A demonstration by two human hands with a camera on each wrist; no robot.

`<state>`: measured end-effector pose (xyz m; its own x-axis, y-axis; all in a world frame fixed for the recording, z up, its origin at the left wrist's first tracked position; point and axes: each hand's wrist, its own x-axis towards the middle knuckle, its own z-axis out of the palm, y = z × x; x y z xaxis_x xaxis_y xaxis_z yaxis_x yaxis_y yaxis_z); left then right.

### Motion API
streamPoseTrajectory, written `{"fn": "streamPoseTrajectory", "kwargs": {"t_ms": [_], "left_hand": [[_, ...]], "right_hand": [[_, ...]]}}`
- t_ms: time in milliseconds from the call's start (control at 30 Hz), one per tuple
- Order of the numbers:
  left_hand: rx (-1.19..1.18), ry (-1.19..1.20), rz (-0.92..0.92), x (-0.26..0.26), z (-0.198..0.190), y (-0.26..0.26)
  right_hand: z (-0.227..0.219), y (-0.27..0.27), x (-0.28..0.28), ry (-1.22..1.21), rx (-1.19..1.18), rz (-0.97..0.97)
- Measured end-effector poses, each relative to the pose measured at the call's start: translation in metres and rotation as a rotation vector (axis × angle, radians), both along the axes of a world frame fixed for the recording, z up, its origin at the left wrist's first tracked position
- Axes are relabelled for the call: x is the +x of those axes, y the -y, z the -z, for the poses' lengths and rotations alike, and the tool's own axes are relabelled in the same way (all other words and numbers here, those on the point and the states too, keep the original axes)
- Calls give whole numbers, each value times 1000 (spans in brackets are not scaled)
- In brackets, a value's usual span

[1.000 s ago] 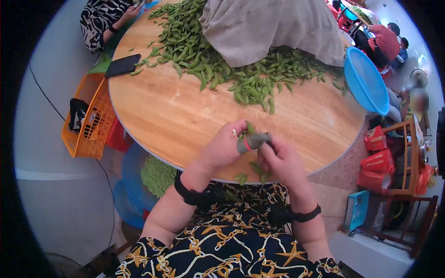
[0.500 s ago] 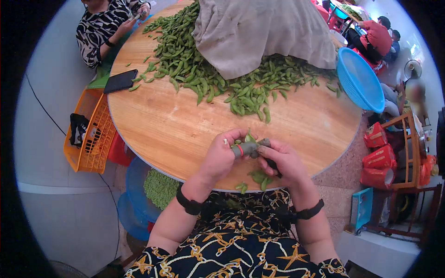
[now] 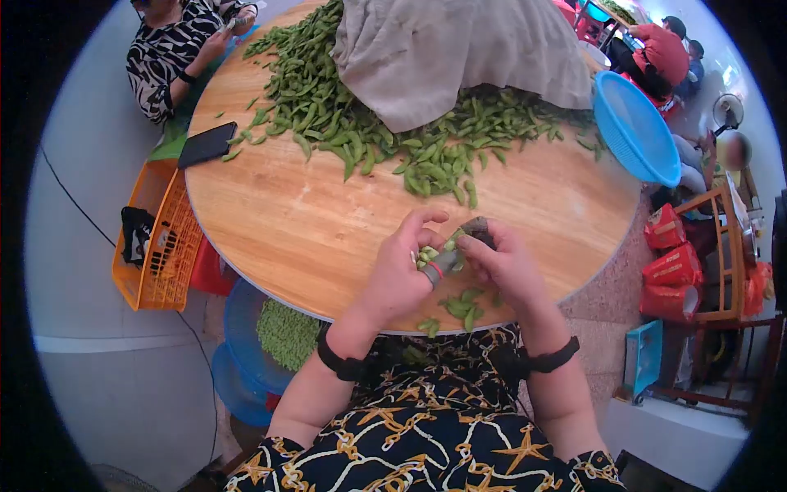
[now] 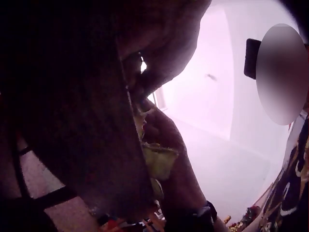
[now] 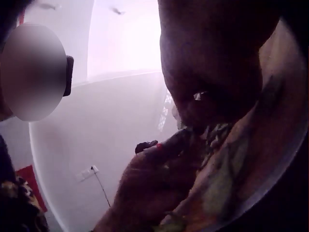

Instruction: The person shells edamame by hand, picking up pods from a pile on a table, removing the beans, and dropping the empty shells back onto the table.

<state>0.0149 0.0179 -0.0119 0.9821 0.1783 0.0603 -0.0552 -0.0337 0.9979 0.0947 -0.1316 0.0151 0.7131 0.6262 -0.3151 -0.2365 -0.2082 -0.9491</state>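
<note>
Over the near edge of the round table, my left hand curls round several green soybeans. Its thumb wears a grey cover with a red band. Close against it, my right hand pinches a soybean pod between thumb and fingers; most of the pod is hidden by them. A dark cover shows at the right fingertips. Beneath the hands lie a few loose pods on the wood. Both wrist views are dark, with the hands meeting in each.
A large heap of soybean pods, partly under a grey cloth, covers the far side of the table. A phone and a blue basket sit at its edges. Shelled beans fill a blue tub below left.
My left index finger has lifted and spread from the thumb, exposing the beans in the palm. The right hand has shifted slightly up. The camera view has moved a little.
</note>
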Motion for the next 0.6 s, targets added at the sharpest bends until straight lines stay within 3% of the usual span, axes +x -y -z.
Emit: {"fn": "streamPoseTrajectory", "kwargs": {"t_ms": [67, 300, 367, 467, 600], "left_hand": [[272, 46, -9, -1, -10, 0], [297, 71, -37, -2, -13, 3], [424, 452, -97, 1, -10, 3], [392, 375, -56, -1, -14, 2], [425, 358, -107, -2, -12, 5]], "right_hand": [[-1, -1, -1, 98, -66, -11], [-4, 2, 4, -202, 40, 48], [-2, 5, 7, -482, 293, 29], [1, 4, 1, -698, 436, 106], [9, 4, 0, -757, 494, 150]]}}
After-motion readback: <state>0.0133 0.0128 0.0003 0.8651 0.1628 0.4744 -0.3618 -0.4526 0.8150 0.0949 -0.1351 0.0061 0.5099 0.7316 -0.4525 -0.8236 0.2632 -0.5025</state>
